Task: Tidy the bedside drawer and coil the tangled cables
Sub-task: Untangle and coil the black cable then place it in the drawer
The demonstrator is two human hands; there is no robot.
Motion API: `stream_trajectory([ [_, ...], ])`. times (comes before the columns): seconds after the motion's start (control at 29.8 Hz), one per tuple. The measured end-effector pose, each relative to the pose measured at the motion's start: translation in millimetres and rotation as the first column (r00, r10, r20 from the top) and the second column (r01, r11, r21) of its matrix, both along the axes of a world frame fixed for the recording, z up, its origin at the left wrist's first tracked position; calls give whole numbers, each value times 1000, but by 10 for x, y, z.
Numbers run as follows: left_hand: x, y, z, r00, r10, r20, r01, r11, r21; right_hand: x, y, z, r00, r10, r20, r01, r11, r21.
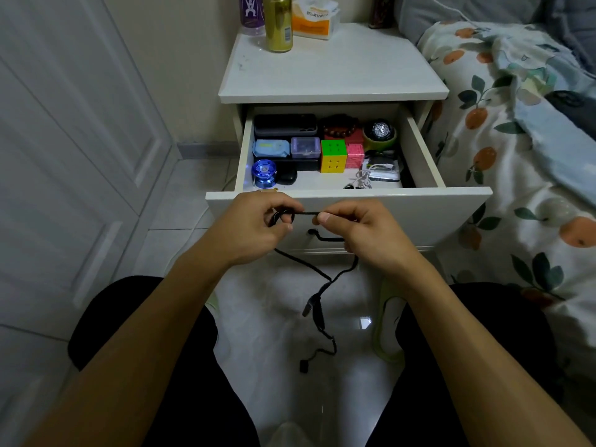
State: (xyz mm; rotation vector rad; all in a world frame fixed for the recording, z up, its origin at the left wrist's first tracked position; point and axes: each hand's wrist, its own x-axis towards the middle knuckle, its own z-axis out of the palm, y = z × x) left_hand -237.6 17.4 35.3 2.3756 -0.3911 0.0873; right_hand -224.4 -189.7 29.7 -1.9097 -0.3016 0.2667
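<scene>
A black cable [317, 287] stretches between both hands in front of the open white drawer [348, 201]. My left hand [258, 225] grips a small loop of it. My right hand [361, 229] pinches the cable a short way to the right. The rest hangs down between my knees, twisted, with its plugs dangling above the floor. Inside the drawer lie a colour cube [333, 155], a pink box [354, 155], a blue yo-yo [263, 173], a black case [285, 124], a bead bracelet [340, 127], a watch [380, 130] and a tangled white cable [366, 177] at the front right.
The white nightstand top [332, 69] carries a gold can [279, 24], a purple bottle [251, 12] and a tissue pack [314, 17]. A bed with a fruit-print cover [516, 140] stands on the right. A white door [71, 140] is on the left. The floor is glossy tile.
</scene>
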Motion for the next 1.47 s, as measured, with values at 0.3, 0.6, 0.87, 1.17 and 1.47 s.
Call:
stream_trajectory([
  [0.3,40,61,10,989,113,-97,-132,966,-221,54,-78,-113,984,98,150,-43,942,-333],
  [0.6,4,119,-15,996,40,-77,-28,988,152,134,-91,-166,973,-40,226,175,769,-615],
  [0.87,-28,25,-73,981,98,-169,-66,981,182,138,-19,-212,976,-25,214,151,788,-597],
  [1.17,-123,-83,-28,962,39,-270,-139,922,-362,-16,30,-85,994,41,105,-30,994,-102],
  [1.47,-116,-144,-25,985,50,-168,-114,909,-401,-58,28,-9,984,-26,177,26,1000,3],
])
